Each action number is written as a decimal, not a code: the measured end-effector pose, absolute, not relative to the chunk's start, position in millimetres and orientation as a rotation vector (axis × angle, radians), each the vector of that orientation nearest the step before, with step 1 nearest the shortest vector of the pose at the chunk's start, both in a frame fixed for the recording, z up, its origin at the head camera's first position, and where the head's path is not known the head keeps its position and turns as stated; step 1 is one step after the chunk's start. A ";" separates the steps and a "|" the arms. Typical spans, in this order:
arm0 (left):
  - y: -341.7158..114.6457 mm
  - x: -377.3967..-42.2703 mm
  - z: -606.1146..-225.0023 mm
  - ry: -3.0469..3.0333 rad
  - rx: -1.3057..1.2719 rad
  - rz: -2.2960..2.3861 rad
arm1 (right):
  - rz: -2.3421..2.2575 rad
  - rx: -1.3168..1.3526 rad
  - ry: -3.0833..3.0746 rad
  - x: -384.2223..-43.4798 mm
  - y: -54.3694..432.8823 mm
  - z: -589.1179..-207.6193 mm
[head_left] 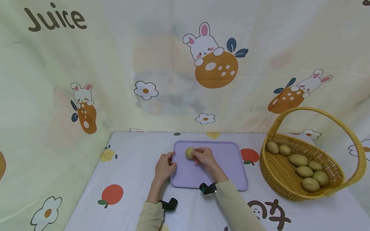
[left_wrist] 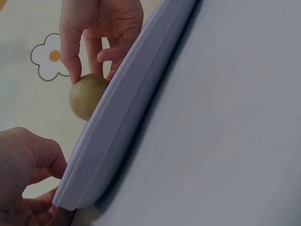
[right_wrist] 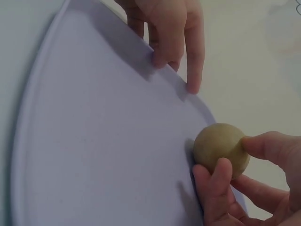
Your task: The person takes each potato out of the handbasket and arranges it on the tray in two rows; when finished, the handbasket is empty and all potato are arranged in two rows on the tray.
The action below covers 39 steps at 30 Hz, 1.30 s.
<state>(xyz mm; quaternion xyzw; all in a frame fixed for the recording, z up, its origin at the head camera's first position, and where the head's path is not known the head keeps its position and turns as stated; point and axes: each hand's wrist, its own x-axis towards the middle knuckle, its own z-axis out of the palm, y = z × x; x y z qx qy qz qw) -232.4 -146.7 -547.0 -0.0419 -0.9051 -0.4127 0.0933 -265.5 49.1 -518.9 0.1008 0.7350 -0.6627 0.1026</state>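
My right hand (head_left: 204,157) pinches a small round potato (head_left: 189,153) between thumb and fingers over the left part of a lilac tray (head_left: 215,173). In the right wrist view the potato (right_wrist: 220,147) is at the tray's surface or just above it; whether it touches is unclear. My left hand (head_left: 165,166) holds the tray's left rim. The left wrist view shows the left fingers (left_wrist: 49,157) bent around the rim near a corner, partly hidden by it. Several potatoes (head_left: 298,159) lie in a yellow woven basket (head_left: 278,184) on the right.
The basket's tall arched handle (head_left: 359,154) rises above it at the table's right side. A white printed cloth (head_left: 130,179) covers the table around the tray. Behind the table hangs a printed curtain (head_left: 115,64). A dark wrist camera (head_left: 208,188) sits by the right sleeve.
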 end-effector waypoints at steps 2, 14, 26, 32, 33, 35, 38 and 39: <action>-147.2 -232.5 -547.5 -2.684 -0.124 -1.219 | -1.944 0.274 2.165 -266.0 48.4 -518.1; -146.7 -233.0 -546.8 -2.666 -0.146 -1.239 | -1.893 0.287 2.178 -265.0 47.2 -512.3; -146.9 -231.2 -545.5 -2.681 -0.129 -1.227 | -1.803 0.274 2.314 -264.2 53.0 -499.1; -146.3 -231.5 -547.4 -2.680 -0.125 -1.227 | -1.740 0.289 2.387 -262.8 62.0 -500.3; -146.3 -231.7 -547.7 -2.682 -0.120 -1.226 | -1.731 0.280 2.402 -262.6 64.0 -500.4; -146.2 -232.0 -548.0 -2.685 -0.115 -1.228 | -1.718 0.269 2.429 -261.7 68.0 -499.5; -146.1 -233.2 -549.3 -2.685 -0.118 -1.222 | -1.707 0.252 2.452 -260.4 75.1 -497.0; -146.0 -233.5 -549.8 -2.686 -0.121 -1.218 | -1.707 0.252 2.454 -260.1 77.6 -495.9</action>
